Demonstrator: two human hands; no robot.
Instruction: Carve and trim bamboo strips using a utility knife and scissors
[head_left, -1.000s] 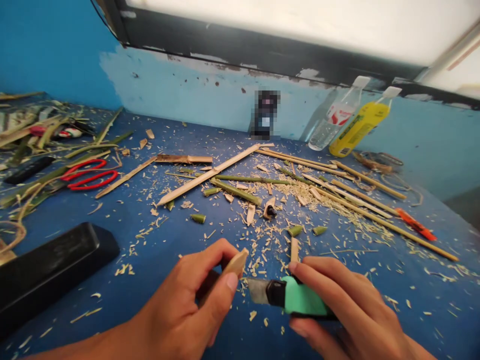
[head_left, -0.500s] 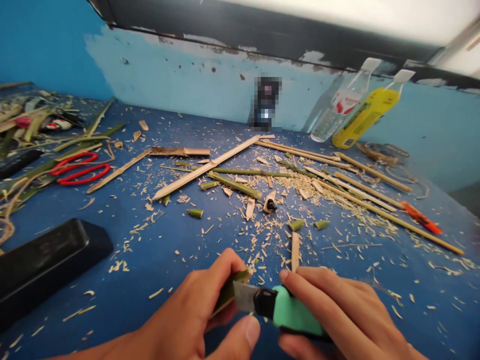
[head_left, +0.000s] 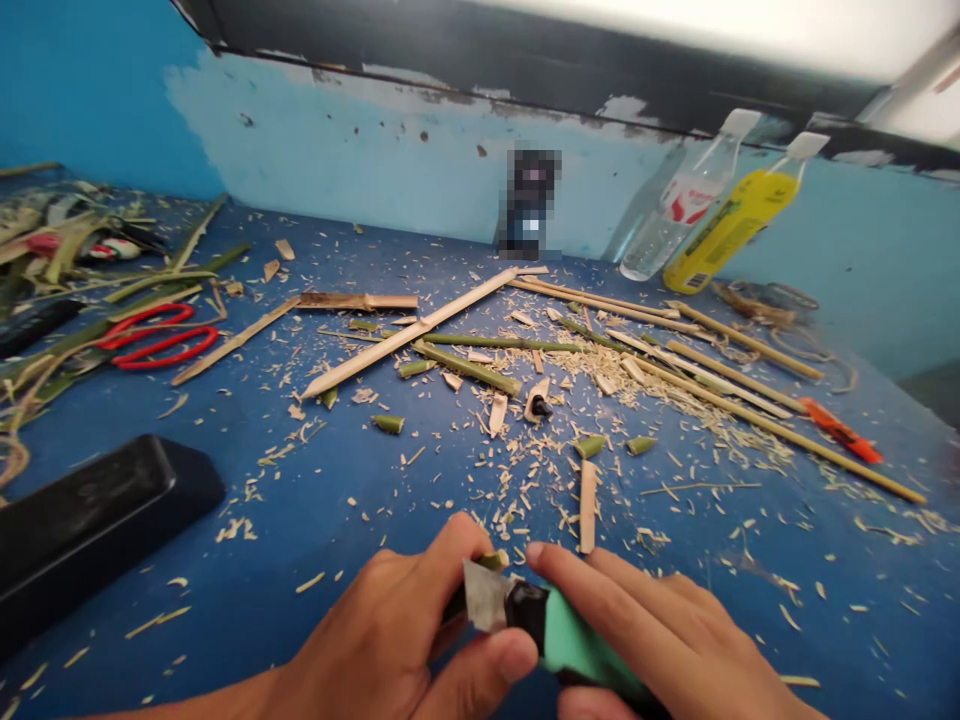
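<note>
At the bottom centre, my left hand (head_left: 405, 630) is closed around a short green bamboo piece (head_left: 493, 560), whose end shows past the fingers. My right hand (head_left: 652, 630) grips a teal-handled knife (head_left: 581, 640) with a black collar. Its wide metal blade (head_left: 486, 597) points left and lies against the bamboo piece, above my left thumb. Most of the bamboo piece is hidden by my fingers and the blade. A flat pale strip (head_left: 587, 508) lies just beyond my right hand.
Shavings and several bamboo sticks (head_left: 412, 335) cover the blue table (head_left: 300, 560). Red-handled scissors (head_left: 165, 345) and a black box-like object (head_left: 112, 530) lie left. An orange cutter (head_left: 840, 430) lies right; two bottles (head_left: 731, 230) lean on the wall.
My right hand has moved slightly left and turned the knife, so its handle slopes more. The bamboo piece in my left hand now shows less.
</note>
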